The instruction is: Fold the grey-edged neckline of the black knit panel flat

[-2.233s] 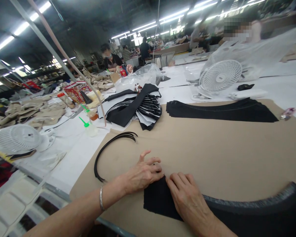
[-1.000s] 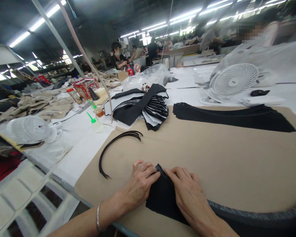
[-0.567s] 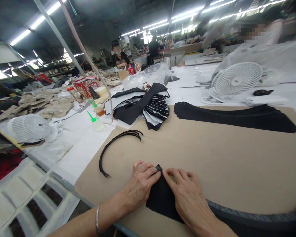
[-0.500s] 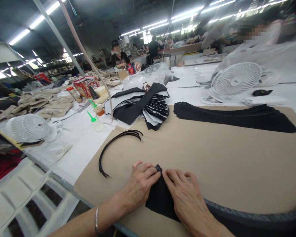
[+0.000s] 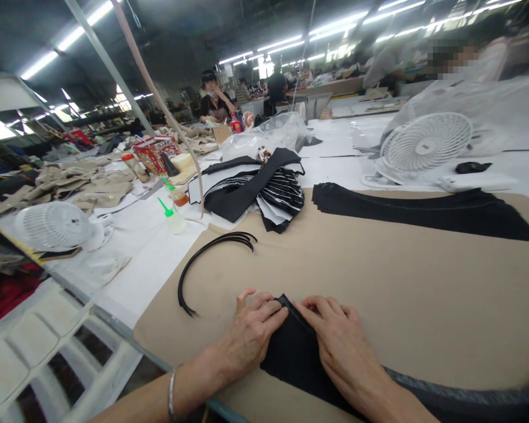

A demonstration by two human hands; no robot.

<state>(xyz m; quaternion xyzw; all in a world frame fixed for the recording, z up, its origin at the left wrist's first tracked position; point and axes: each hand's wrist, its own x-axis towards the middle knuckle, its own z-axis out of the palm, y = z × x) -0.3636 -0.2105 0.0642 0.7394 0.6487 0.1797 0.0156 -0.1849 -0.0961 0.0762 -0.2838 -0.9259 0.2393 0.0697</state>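
Two hands work one small black fabric piece [image 5: 293, 355] at the near edge of the tan surface [image 5: 379, 282]. The left hand [image 5: 249, 332] lies flat on the piece's left side, fingers together and pressing down near its top corner. The right hand [image 5: 339, 346] presses on the right side, its fingertips meeting the left's at that corner; neither hand closes around the cloth. Just left of them lies a thin curved black strip [image 5: 207, 261], apart from the hands. Farther back sit one heap of black and striped cut pieces [image 5: 260, 191] and one long flat stack of black fabric [image 5: 423, 208]. I count two white fans [image 5: 425, 147] [image 5: 55, 226] and two green-capped bottles [image 5: 171, 217] [image 5: 176, 194].
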